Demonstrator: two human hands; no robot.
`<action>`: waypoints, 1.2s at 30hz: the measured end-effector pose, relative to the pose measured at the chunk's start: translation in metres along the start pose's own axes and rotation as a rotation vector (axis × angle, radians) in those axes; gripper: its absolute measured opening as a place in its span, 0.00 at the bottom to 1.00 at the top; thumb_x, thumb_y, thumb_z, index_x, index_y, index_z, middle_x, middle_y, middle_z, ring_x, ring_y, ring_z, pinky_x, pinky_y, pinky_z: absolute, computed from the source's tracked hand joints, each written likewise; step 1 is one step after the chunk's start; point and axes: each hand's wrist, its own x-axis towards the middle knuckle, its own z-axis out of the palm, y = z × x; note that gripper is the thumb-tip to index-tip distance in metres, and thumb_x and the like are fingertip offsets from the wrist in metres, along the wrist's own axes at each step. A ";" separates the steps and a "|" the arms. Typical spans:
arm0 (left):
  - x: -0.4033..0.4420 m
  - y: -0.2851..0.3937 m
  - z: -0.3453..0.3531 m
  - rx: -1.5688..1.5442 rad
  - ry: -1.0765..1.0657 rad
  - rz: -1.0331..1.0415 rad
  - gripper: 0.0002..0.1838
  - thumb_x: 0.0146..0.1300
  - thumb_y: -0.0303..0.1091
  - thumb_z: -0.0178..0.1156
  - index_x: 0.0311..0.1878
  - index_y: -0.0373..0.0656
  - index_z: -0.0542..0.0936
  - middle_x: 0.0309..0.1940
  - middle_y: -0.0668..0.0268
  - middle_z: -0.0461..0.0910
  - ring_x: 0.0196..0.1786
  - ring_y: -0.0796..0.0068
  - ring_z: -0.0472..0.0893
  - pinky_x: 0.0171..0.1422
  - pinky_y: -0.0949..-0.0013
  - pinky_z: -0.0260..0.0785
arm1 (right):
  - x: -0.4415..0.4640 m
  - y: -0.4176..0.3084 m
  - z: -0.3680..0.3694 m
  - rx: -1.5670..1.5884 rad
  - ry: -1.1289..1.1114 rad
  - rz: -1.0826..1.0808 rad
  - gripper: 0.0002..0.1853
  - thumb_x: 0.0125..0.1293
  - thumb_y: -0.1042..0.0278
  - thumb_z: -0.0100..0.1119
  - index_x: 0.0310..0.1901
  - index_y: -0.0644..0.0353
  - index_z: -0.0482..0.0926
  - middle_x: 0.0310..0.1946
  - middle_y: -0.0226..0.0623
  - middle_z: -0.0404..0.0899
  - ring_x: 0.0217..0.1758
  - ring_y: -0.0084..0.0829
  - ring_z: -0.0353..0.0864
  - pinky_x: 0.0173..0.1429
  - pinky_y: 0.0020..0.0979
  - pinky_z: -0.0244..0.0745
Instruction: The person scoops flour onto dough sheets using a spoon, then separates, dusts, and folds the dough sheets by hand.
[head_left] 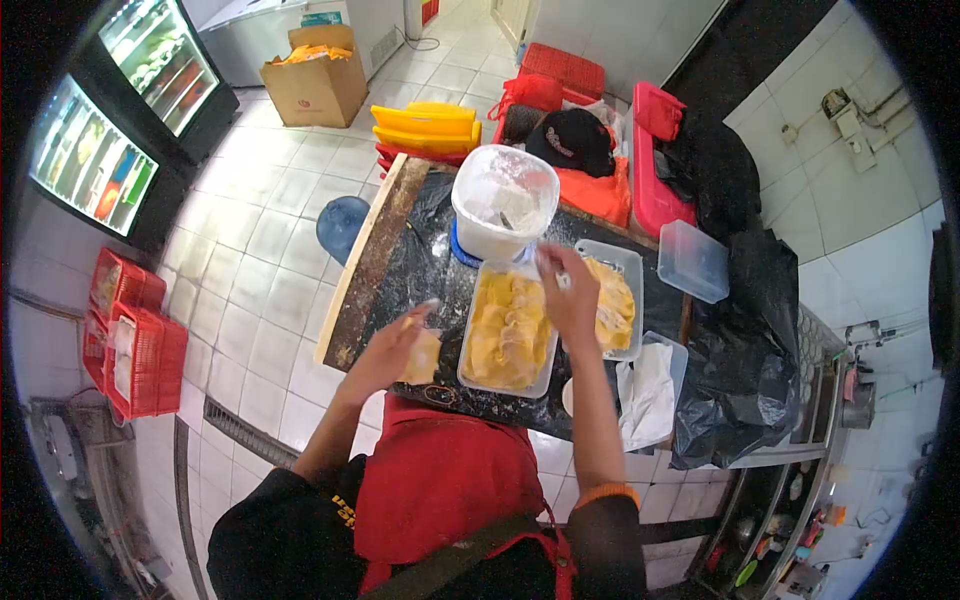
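Observation:
At the left of the table, my left hand (395,345) is closed on a yellow dough piece (422,358), which hangs below its fingers. My right hand (567,290) is raised over the gap between two plastic trays, its fingers drawn together; what they hold, if anything, I cannot make out. The nearer tray (506,390) is filled with rows of folded yellow dough pieces (505,325). To its right, a second tray (636,262) carries more yellow pieces (612,305), partly hidden by my right hand. A white tub (490,240) of white powder stands behind, with a utensil inside.
Black plastic covers the table (385,290). A clear lid (692,262) and a white cloth (645,395) lie at the right. Beyond are a black cap (570,142), yellow crates (425,125) and a cardboard box (315,90). Red baskets (150,360) stand on the left floor.

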 end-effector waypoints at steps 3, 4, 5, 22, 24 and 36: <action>-0.005 0.007 -0.023 0.104 0.128 -0.005 0.23 0.79 0.40 0.43 0.72 0.45 0.68 0.53 0.57 0.83 0.57 0.70 0.80 0.64 0.69 0.68 | 0.090 0.017 0.017 -0.063 -0.225 -0.266 0.13 0.63 0.77 0.56 0.48 0.57 0.85 0.46 0.43 0.85 0.47 0.40 0.85 0.52 0.37 0.78; -0.007 0.006 -0.030 0.232 0.172 0.004 0.23 0.79 0.40 0.43 0.72 0.44 0.68 0.54 0.57 0.82 0.58 0.72 0.79 0.64 0.70 0.67 | 0.108 0.032 0.027 -0.064 -0.212 -0.277 0.13 0.63 0.77 0.56 0.48 0.57 0.85 0.46 0.43 0.85 0.47 0.40 0.85 0.52 0.37 0.78; -0.010 -0.001 -0.036 -0.046 0.116 -0.114 0.24 0.79 0.40 0.42 0.73 0.44 0.65 0.56 0.55 0.81 0.56 0.72 0.80 0.64 0.70 0.68 | 0.126 0.046 0.038 -0.327 -0.446 -0.280 0.15 0.59 0.79 0.58 0.46 0.55 0.87 0.46 0.44 0.85 0.48 0.42 0.84 0.53 0.38 0.78; -0.029 -0.056 -0.094 -0.543 0.692 -0.190 0.14 0.64 0.32 0.63 0.50 0.37 0.77 0.36 0.63 0.82 0.35 0.71 0.83 0.36 0.68 0.79 | 0.164 0.013 0.068 -0.210 -0.182 -0.149 0.09 0.63 0.67 0.60 0.43 0.57 0.84 0.37 0.52 0.84 0.43 0.53 0.84 0.51 0.48 0.77; -0.018 -0.048 -0.092 -0.589 0.712 -0.157 0.14 0.64 0.31 0.63 0.50 0.37 0.77 0.38 0.63 0.82 0.36 0.71 0.83 0.38 0.68 0.79 | 0.152 0.016 0.083 -0.235 -0.248 -0.139 0.09 0.62 0.66 0.60 0.42 0.58 0.83 0.36 0.51 0.84 0.42 0.53 0.84 0.50 0.48 0.76; -0.012 -0.034 -0.074 -0.760 0.534 -0.204 0.17 0.67 0.25 0.51 0.58 0.34 0.75 0.46 0.61 0.82 0.43 0.71 0.84 0.46 0.67 0.80 | 0.111 0.024 0.043 0.663 0.176 0.491 0.10 0.68 0.67 0.62 0.46 0.61 0.80 0.35 0.40 0.87 0.25 0.28 0.87 0.20 0.24 0.68</action>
